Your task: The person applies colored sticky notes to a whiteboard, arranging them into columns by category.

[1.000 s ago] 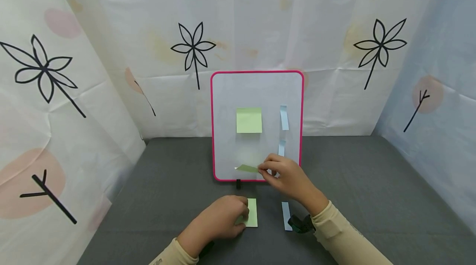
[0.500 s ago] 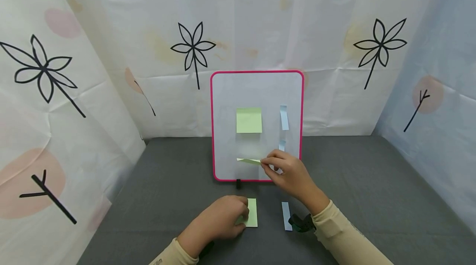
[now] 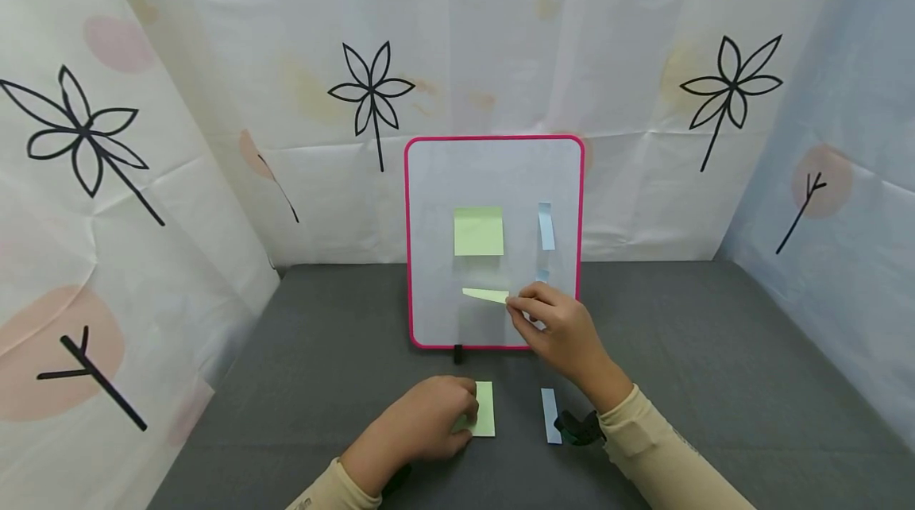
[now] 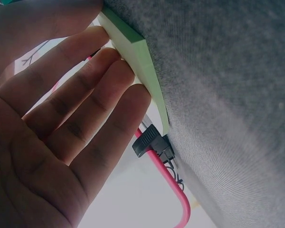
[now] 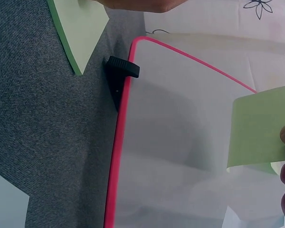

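Observation:
A pink-framed whiteboard (image 3: 436,176) stands upright at the back of the table. My right hand (image 3: 557,331) pinches a single green sticky note (image 5: 259,128) by its edge, in front of the board's lower half. Seen from the head, this note is tilted nearly edge-on. My left hand (image 3: 432,415) rests its fingertips on a green sticky-note pad (image 4: 137,59) lying on the table, and covers the pad's left part. A square green note (image 3: 478,231) is stuck on the board, with a narrow blue strip (image 3: 546,226) to its right.
A second blue strip (image 3: 542,276) on the board is mostly hidden behind my right hand. On the grey table (image 3: 336,319), a blue strip pad (image 3: 551,415) lies beside my right wrist. A black clip foot (image 4: 154,143) supports the board. Printed cloth walls (image 3: 643,200) surround the table.
My right hand has risen slightly and shifted right with the green note, which has turned its angle. The left hand has stayed on the pad.

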Motion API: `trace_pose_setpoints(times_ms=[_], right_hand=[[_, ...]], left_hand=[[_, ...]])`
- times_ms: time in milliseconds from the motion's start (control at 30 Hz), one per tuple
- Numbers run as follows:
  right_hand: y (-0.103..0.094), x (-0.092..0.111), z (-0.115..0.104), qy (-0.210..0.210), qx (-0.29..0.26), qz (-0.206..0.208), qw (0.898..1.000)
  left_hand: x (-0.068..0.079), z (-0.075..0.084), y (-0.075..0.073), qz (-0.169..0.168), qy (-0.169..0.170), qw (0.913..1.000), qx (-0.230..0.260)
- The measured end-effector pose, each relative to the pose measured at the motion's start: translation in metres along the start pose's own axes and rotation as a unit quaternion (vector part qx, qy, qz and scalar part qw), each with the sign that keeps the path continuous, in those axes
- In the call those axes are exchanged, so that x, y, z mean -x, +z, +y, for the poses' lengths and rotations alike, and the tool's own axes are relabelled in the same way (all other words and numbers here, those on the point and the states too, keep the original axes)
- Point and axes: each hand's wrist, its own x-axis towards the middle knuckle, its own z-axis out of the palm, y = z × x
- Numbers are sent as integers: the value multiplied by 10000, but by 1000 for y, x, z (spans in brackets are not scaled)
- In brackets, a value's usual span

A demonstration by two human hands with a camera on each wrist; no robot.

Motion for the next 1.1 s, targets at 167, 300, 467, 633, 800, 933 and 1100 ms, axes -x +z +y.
trace_pose_setpoints(times_ms=[167, 300, 467, 633, 800, 933, 1100], right_hand=[[-1, -3, 0, -18, 90, -75, 9999], [1, -6, 2, -195, 295, -4, 9994], [-1, -13, 4, -226, 564, 126, 9981], [-1, -22, 7, -280, 694, 173, 9970], [0, -28, 8, -468, 767, 216, 9957], [1, -29, 10, -464, 883, 135, 9949], [2, -27, 13, -384, 969, 32, 9946]], left_hand=[[-2, 0, 2, -23, 6, 10000, 10], [-2, 1, 3, -11, 26, 10000, 18], [-1, 0, 2, 6, 63, 10000, 7], [-1, -1, 1, 40, 57, 10000, -8], [-2, -1, 0, 36, 56, 10000, -45], [-1, -1, 0, 44, 26, 10000, -76], [1, -2, 1, 4, -11, 10000, -14]])
